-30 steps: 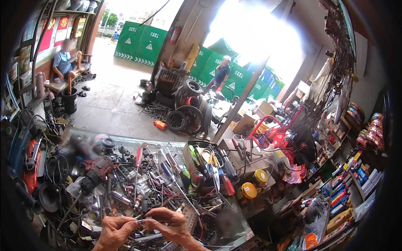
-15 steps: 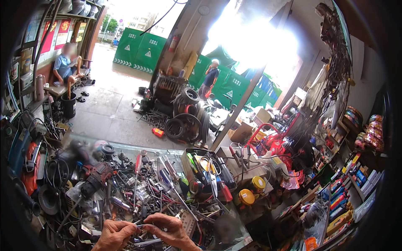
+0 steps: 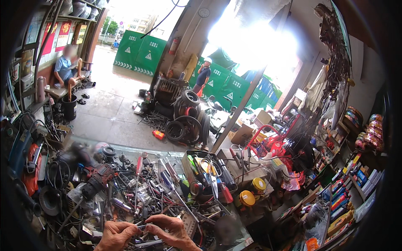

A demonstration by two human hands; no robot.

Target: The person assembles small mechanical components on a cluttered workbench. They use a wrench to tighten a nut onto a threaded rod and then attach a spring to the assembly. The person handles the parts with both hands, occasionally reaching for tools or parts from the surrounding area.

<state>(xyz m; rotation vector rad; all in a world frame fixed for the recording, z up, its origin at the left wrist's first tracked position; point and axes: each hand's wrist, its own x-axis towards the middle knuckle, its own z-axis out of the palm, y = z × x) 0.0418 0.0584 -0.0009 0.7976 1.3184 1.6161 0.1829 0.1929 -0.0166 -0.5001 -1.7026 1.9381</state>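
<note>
Both hands meet low in the picture, above the cluttered workbench. A small, slim, greyish metal piece (image 3: 142,226) spans the gap between their fingertips; its exact kind is too small to make out. My left hand (image 3: 116,236) pinches one end between thumb and forefinger. At the other end, my right hand (image 3: 171,232) closes its thumb and fingers on the same piece. Under and beyond the hands lie loose screws, rods and metal parts. A red-and-black power drill (image 3: 97,180) rests to the left, and a long screwdriver (image 3: 178,192) lies just beyond my right hand.
A tool box (image 3: 197,161) with scissors and pliers stands at the bench's right side, near two yellow-lidded jars (image 3: 247,198). Tyres (image 3: 175,131) are piled beyond the bench. One person (image 3: 66,69) sits at the far left; another (image 3: 203,75) stands outside by green barriers (image 3: 133,54).
The person outside has moved a little to the left. My hands keep their pinch on the small metal piece, with only a slight shift.
</note>
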